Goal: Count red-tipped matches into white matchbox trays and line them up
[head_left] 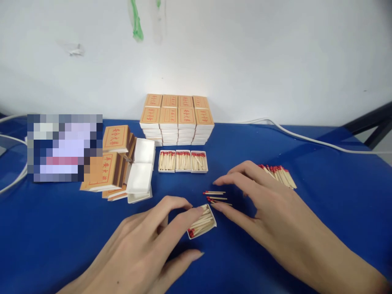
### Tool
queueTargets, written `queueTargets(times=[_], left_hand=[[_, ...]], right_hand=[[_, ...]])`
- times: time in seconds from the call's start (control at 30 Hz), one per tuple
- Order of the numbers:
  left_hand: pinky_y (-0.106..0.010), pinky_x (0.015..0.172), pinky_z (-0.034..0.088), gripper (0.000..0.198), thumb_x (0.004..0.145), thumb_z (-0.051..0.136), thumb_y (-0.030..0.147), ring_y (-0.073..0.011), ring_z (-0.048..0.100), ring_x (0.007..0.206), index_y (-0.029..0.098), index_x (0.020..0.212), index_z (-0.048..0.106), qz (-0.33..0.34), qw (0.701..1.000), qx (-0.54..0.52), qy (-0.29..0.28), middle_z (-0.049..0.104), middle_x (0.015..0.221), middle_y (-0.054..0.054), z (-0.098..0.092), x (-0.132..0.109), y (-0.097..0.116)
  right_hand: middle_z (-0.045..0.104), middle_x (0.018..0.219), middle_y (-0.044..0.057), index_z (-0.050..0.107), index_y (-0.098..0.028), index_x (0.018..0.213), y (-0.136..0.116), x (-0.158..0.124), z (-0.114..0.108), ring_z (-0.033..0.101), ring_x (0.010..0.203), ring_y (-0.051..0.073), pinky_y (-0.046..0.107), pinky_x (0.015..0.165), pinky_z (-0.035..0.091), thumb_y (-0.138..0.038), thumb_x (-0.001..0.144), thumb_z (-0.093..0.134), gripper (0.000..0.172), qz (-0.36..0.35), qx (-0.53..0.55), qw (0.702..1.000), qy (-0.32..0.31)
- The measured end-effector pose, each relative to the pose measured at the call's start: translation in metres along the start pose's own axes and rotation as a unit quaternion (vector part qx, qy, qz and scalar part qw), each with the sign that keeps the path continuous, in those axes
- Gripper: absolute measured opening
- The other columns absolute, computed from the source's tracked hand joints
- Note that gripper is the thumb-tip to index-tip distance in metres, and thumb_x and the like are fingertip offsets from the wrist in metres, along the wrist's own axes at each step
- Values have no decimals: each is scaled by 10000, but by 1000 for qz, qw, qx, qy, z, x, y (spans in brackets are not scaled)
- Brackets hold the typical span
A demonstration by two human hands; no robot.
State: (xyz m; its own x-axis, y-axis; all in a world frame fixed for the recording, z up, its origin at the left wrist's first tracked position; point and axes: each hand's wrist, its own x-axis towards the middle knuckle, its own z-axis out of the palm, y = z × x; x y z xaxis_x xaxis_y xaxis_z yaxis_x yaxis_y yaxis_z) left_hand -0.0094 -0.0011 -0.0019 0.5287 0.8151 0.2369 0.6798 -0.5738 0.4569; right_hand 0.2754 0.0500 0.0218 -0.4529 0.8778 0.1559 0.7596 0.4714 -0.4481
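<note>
A white matchbox tray [213, 223] lies slightly turned on the blue table, with matches [202, 221] inside, red heads toward its near left end. My left hand [143, 241] reaches over its left side. Two fingertips touch the tray's far left edge and the matches, while the thumb is apart from it. Just right of the tray are several loose matches [217, 198], heads to the left. My right hand [266, 204] is around them, thumb and forefinger spread, the thumb tip close to the nearest match. Behind that hand lies a pile of matches [283, 176], partly hidden.
Three match-filled trays [183, 161] stand in a row before stacked matchboxes [177, 118] at the wall. To the left are empty white trays [140, 178] and matchbox sleeves [107, 171], beside a pixelated area. A white cable [294, 138] crosses the back right.
</note>
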Motion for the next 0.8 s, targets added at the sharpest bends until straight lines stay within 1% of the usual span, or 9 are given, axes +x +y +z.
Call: queueTargets(times=[0.1, 0.17, 0.3, 0.37, 0.43, 0.5, 0.6, 0.7, 0.8], left_hand=[[-273, 824, 723, 391, 1278, 487, 339, -151, 863, 949, 311, 1647, 612, 21, 1000, -21, -6, 771, 1427, -63, 0, 1, 0], [-250, 860, 721, 380, 1285, 465, 302, -139, 869, 1001, 315, 1633, 617, 27, 999, -28, -7, 776, 1424, -47, -2, 3, 0], [-238, 1011, 705, 376, 1272, 510, 258, -139, 864, 1177, 310, 1632, 606, 22, 999, -31, 5, 779, 1470, -30, -4, 6, 1], [-234, 1010, 700, 379, 1259, 546, 261, -141, 857, 1194, 314, 1631, 594, 15, 999, -48, 5, 783, 1464, -24, -4, 6, 1], [-237, 924, 707, 393, 1248, 578, 291, -145, 859, 1099, 325, 1639, 574, -1, 999, -54, 5, 799, 1381, -14, -4, 5, 1], [-236, 786, 694, 404, 1236, 605, 326, -137, 825, 892, 332, 1638, 565, -16, 998, -54, 7, 803, 1249, 1, -4, 4, 0], [-236, 604, 615, 392, 1227, 623, 401, -114, 639, 596, 342, 1611, 571, -27, 998, -50, 17, 763, 1074, 32, -3, 2, -1], [-228, 528, 545, 425, 1226, 614, 466, -113, 543, 515, 361, 1633, 547, -34, 998, -52, 25, 700, 941, 65, -2, 1, -2], [-232, 587, 594, 473, 1238, 577, 489, -134, 675, 596, 361, 1685, 491, -42, 997, -59, 32, 700, 923, 62, -1, 0, -1]], right_hand=[[724, 1241, 63, 748, -268, 1201, 4, -2, 3, 743, 1001, 218, 383, 856, 592, -388, 1216, 657, 152, 0, 6, 1000, -25], [725, 1170, 49, 746, -265, 1123, 6, -2, 5, 726, 987, 218, 384, 851, 573, -375, 1232, 625, 196, -11, 7, 1000, -25], [723, 1102, 40, 724, -245, 1064, 7, -4, 6, 687, 977, 224, 393, 835, 543, -316, 1240, 599, 227, -55, -18, 998, -16], [720, 1084, 45, 712, -235, 1052, 8, -4, 7, 668, 959, 236, 406, 819, 531, -295, 1238, 592, 230, -76, -50, 996, -12], [712, 1049, 58, 703, -224, 1030, 8, -3, 8, 658, 933, 255, 420, 793, 525, -286, 1232, 593, 238, -93, -93, 991, -5], [702, 1008, 73, 697, -210, 1004, 7, 0, 9, 657, 908, 274, 431, 765, 520, -279, 1228, 588, 258, -106, -139, 985, 12], [713, 1006, 89, 699, -190, 1007, 2, 4, 7, 663, 909, 281, 427, 751, 521, -277, 1227, 586, 262, -116, -161, 979, 36], [736, 1067, 74, 704, -190, 1063, -8, 6, 1, 688, 962, 251, 394, 808, 559, -284, 1224, 619, 205, -111, -71, 991, 30], [739, 1126, 52, 716, -202, 1115, -21, 5, -4, 702, 1031, 216, 355, 874, 589, -256, 1213, 652, 129, -103, 34, 994, -9]])
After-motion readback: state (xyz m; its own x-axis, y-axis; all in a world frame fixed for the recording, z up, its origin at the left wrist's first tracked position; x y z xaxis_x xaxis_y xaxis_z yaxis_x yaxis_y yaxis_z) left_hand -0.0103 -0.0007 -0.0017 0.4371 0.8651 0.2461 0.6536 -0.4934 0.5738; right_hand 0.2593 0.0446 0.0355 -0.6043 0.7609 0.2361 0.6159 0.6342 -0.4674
